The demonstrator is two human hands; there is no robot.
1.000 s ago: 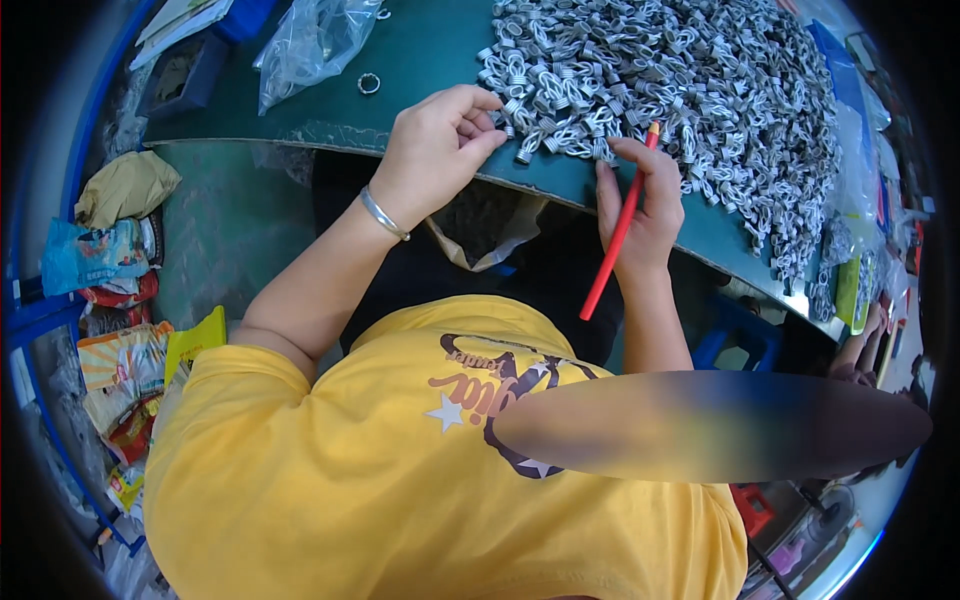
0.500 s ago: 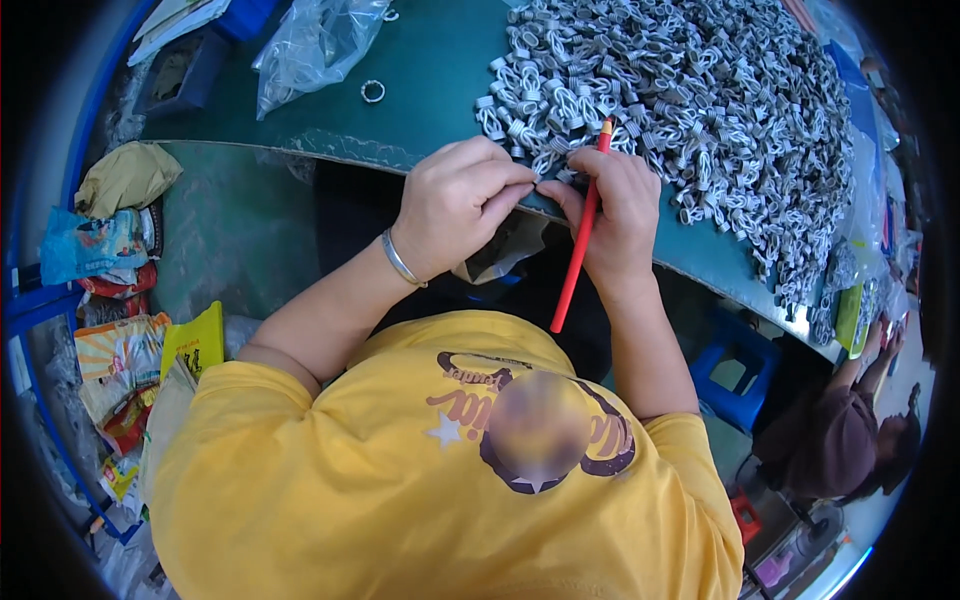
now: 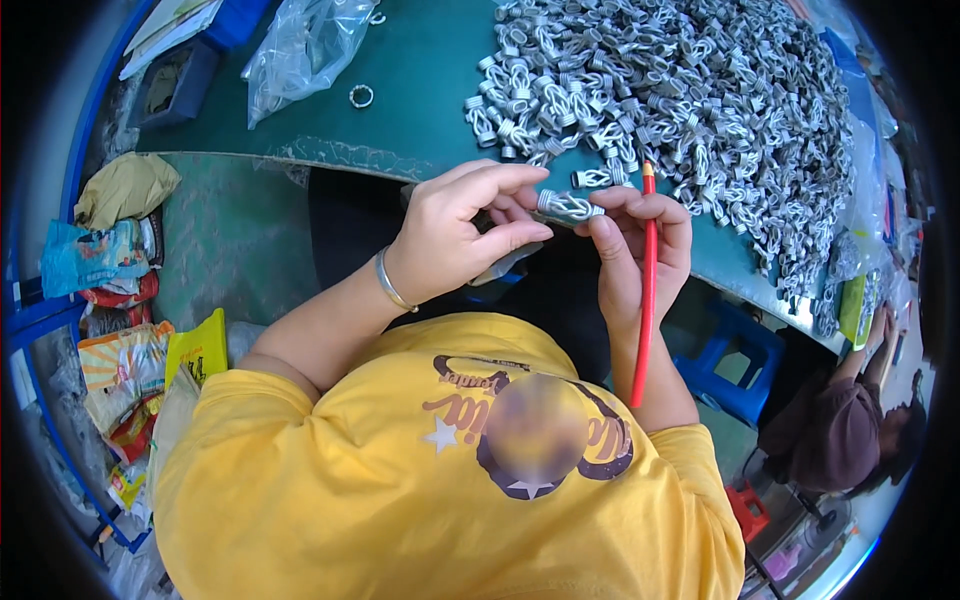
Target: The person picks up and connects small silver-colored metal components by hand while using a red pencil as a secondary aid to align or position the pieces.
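My right hand (image 3: 640,250) pinches a small grey metal part (image 3: 568,207) with twisted loops and ribbed ends between thumb and fingertips. A long red pencil (image 3: 648,290) also lies in that hand, its pale tip upward. Just left of the part is my left hand (image 3: 465,225), its thumb and index finger spread apart around the part's near end; whether they touch it I cannot tell. Beyond both hands, a large heap of similar grey parts (image 3: 680,110) covers the right of the green table (image 3: 420,90). One loose part (image 3: 597,178) lies at the heap's near edge.
A metal ring (image 3: 361,96) and a clear plastic bag (image 3: 308,55) lie on the table's left, beside a dark bin (image 3: 172,88). Snack wrappers (image 3: 125,370) pile up at the left. A blue stool (image 3: 735,362) and another person (image 3: 835,430) are at the right.
My hands have moved apart, the left one opening its thumb and index finger. The grey part now shows in my right fingers. The red pencil has swung more upright and shifted right.
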